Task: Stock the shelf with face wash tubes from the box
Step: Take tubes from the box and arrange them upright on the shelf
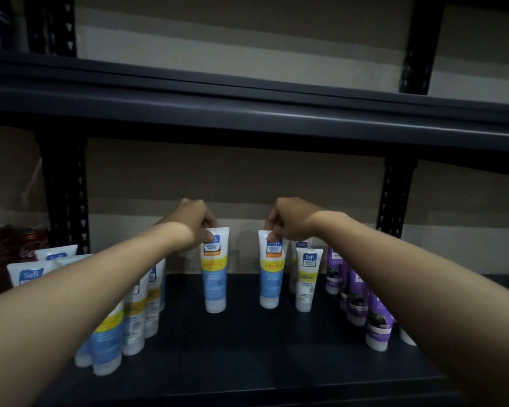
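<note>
Pretty dim in here, everything reads dark and a bit murky. A black metal shelving unit [420,45] fills the whole view. The upper shelf [247,107] runs straight across from 9 to 3 o'clock, and the lower shelf [247,356] is a dark flat deck down at 6. There's one punched-hole upright [66,201] at 9 o'clock and another at 3. The wall [232,183] behind is plain, with tan and paler horizontal bands.
</note>
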